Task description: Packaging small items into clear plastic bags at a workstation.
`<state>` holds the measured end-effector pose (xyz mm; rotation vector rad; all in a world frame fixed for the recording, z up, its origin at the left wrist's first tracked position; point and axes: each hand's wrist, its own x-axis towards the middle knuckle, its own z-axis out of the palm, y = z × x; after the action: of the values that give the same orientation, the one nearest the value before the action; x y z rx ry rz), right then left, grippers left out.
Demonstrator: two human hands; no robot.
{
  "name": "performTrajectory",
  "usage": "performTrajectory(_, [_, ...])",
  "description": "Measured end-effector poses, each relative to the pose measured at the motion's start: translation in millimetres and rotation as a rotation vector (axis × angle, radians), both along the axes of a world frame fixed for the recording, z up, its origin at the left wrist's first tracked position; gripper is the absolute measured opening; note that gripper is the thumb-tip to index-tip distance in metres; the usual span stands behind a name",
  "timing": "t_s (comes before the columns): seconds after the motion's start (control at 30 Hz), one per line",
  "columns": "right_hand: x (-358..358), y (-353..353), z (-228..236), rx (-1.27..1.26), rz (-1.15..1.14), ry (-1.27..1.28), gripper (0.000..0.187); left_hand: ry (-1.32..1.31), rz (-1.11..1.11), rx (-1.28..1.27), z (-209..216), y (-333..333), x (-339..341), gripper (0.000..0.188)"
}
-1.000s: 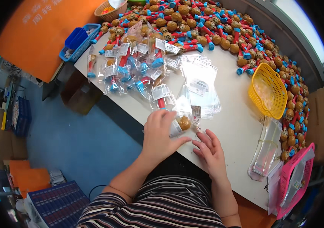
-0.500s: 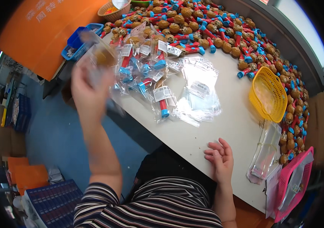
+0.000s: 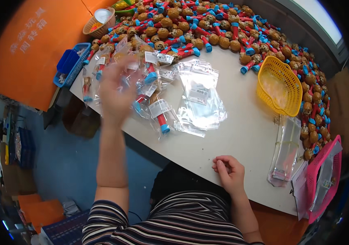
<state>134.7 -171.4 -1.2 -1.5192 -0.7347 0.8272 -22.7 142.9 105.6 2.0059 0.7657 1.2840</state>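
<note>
My left hand (image 3: 119, 92) is over a pile of clear-bagged toys, its fingers smeared by motion. The bagged toys (image 3: 163, 122) have red handles, blue ends and brown round heads, with white labels on the bags. One bagged toy (image 3: 87, 90) lies at the table's left edge, beside the pile. To the right of the pile is a spread stack of flat clear bags (image 3: 203, 116). My right hand (image 3: 231, 173) rests at the table's near edge with its fingers curled in, and nothing shows in them.
Loose toys (image 3: 223, 41) are heaped along the far and right sides. A yellow basket (image 3: 295, 96) stands at right, near a banded bundle of clear sleeves (image 3: 285, 153) and a pink basket (image 3: 313, 179). At far left are a blue basket (image 3: 76, 67) and a woven basket (image 3: 108, 26).
My left hand has swung from the table's left edge back over the pile, and a bagged toy now lies at that edge. My right hand's fingers have curled in. The view has shifted.
</note>
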Motion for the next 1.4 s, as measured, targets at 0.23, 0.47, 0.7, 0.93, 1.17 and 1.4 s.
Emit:
performTrajectory(0.23, [-3,5,0,-0.008,0.032,-0.019,0.012,0.726,-0.269,0.126,-94,-85,76,0.021])
performTrajectory(0.47, [12,27,26,-0.008,-0.072,0.314,0.026,0.271,-0.186,-0.182,-70,-112,99,0.018])
performTrajectory(0.7, [49,77,35,-0.007,0.027,0.674,0.036,0.152,-0.284,-0.345,-78,-142,108,0.021])
performTrajectory(0.93, [59,79,27,-0.16,-0.075,0.497,0.023,0.199,-0.288,-0.317,-78,-140,88,0.027])
performTrajectory(1.17, [62,96,28,-0.131,-0.048,0.419,0.021,0.352,-0.144,-0.108,-90,-142,94,0.017])
performTrajectory(1.4, [110,137,54,-0.374,0.082,-0.034,0.033,0.284,0.015,0.163,-93,-134,90,0.01])
